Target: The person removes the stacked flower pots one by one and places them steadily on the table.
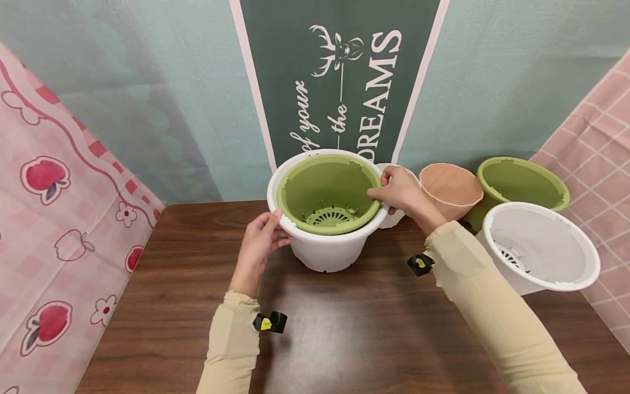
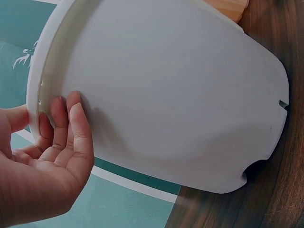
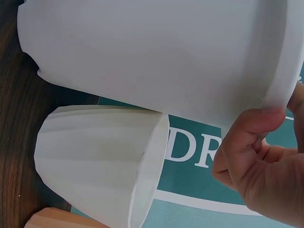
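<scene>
A white flowerpot (image 1: 327, 254) stands upright on the table, and a green pot (image 1: 328, 180) with a slotted base sits nested inside it. My left hand (image 1: 263, 232) pinches the white pot's rim at its near left side. In the left wrist view, the thumb lies over the rim and the fingers curl under it, along the outer wall (image 2: 166, 95). On the opposite side, my right hand (image 1: 401, 191) grips the rim, with fingertips reaching over to the green pot's edge. The right wrist view shows a digit pressed under the white rim (image 3: 280, 71).
Right of the nested pots stand a faceted white pot (image 3: 99, 156), a peach faceted pot (image 1: 450, 189), another green pot (image 1: 524, 180) and a tilted white pot (image 1: 546, 246). The wooden table (image 1: 344, 334) meets a teal cloth backdrop (image 1: 197, 109); pink cloths hang at both sides.
</scene>
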Demonstrator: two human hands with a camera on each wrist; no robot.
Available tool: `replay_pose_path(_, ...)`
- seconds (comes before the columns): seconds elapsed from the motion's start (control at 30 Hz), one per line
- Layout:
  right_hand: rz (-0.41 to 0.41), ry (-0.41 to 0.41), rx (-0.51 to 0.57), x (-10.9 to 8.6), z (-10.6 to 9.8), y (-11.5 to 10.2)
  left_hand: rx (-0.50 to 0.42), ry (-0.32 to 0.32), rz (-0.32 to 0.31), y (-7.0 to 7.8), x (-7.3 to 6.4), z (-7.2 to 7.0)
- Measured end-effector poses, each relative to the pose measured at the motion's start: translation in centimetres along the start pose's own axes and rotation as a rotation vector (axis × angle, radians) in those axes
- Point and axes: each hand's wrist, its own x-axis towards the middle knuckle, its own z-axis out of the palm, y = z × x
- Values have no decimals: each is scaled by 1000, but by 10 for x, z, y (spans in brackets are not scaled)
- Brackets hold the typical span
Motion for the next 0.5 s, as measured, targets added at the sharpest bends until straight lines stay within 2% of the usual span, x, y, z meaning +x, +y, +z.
replay_pose_path(0.3, 18, -22, 134, 0, -3, 7, -12, -2, 5, 0, -1, 0)
replay_pose_path(0.5, 15, -15, 149, 0, -3, 9, -19, -7, 4, 0, -1, 1)
